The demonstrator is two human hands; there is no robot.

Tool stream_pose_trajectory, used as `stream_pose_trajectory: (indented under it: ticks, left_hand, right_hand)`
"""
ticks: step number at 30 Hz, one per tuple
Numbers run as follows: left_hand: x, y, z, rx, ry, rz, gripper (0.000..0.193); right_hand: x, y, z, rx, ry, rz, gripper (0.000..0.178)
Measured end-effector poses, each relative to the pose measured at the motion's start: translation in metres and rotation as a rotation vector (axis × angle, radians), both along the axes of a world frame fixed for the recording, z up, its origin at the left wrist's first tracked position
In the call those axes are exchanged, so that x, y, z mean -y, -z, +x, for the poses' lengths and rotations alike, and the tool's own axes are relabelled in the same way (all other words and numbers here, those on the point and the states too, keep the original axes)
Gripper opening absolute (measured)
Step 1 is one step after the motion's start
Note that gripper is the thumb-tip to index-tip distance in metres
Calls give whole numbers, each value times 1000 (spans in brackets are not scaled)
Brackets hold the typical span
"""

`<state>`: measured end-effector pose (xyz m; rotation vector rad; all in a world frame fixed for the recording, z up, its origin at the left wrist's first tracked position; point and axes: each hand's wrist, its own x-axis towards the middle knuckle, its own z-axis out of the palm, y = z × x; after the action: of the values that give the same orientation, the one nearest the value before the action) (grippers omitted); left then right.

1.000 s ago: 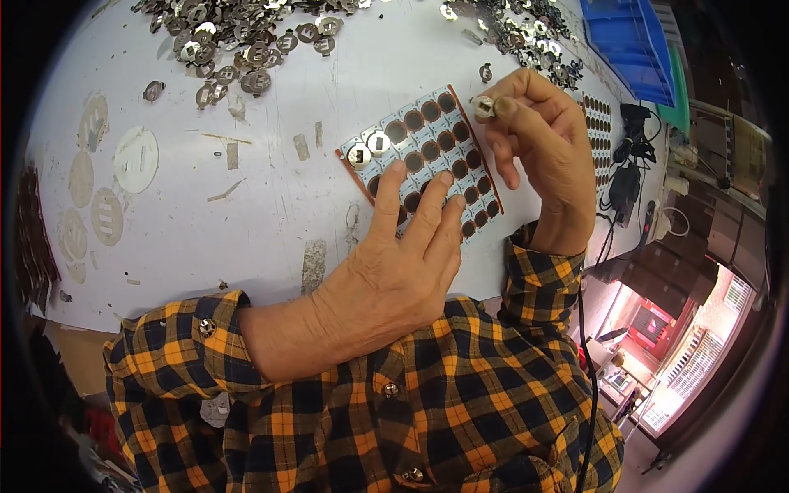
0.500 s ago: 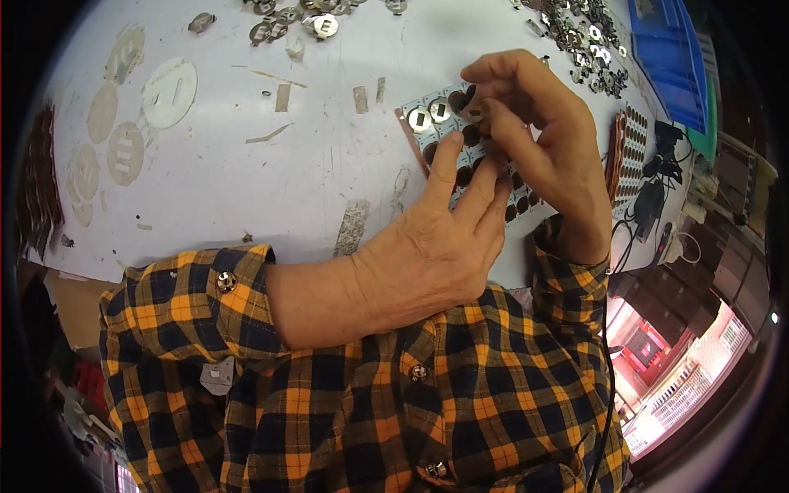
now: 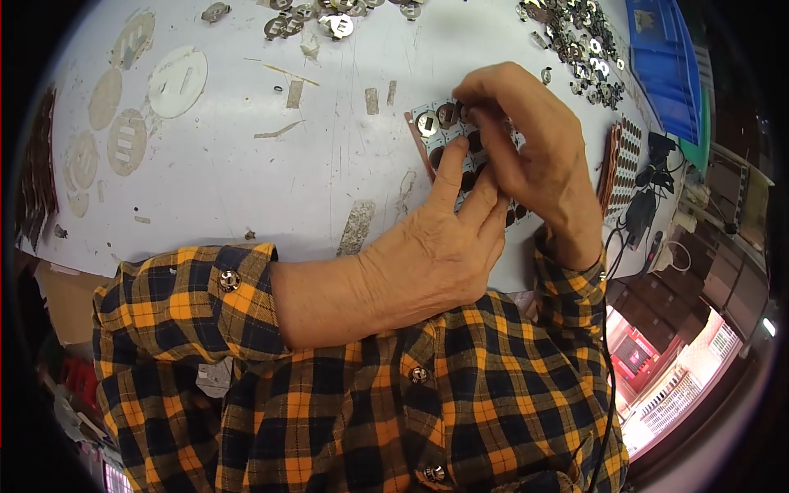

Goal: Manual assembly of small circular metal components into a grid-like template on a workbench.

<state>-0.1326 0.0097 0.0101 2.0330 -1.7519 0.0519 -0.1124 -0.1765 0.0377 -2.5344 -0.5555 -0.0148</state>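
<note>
A light-blue circuit board panel [image 3: 428, 142] with rows of dark round pads lies at a slant on the table in front of me. Two round metal clips sit at its far left corner, a shiny one [image 3: 426, 125] and a darker-looking one [image 3: 447, 116] beside it. My left hand [image 3: 431, 246] rests on the near side of the panel, fingers stretched out and apart. Over the far edge, my right hand [image 3: 538, 140] pinches thumb and forefinger on a round metal clip [image 3: 464, 113], mostly hidden by the fingers. Both hands cover much of the panel.
Loose metal clips [image 3: 337, 26] lie at the far edge, with a pile of small metal parts [image 3: 588, 49] at far right. Beside it stands a blue bin [image 3: 666, 62]. More panels [image 3: 625, 160] are stacked on the right near black cables [image 3: 649, 201]. Tape scraps dot the tabletop.
My right hand has lowered its pinched fingers onto the panel's far row, close to the two clips. The whole view has shifted slightly; my left hand keeps its place on the panel.
</note>
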Motion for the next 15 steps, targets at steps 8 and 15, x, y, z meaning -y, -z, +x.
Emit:
stream_pose_trajectory:
  ticks: [8,15]
  left_hand:
    - [-1,1,0,24,-9,-16,36]
    - [-1,0,-1,40,-2,3,33]
  right_hand:
    - [-14,18,-21,-32,424,316,31]
    - [-13,13,-19,-137,447,360,33]
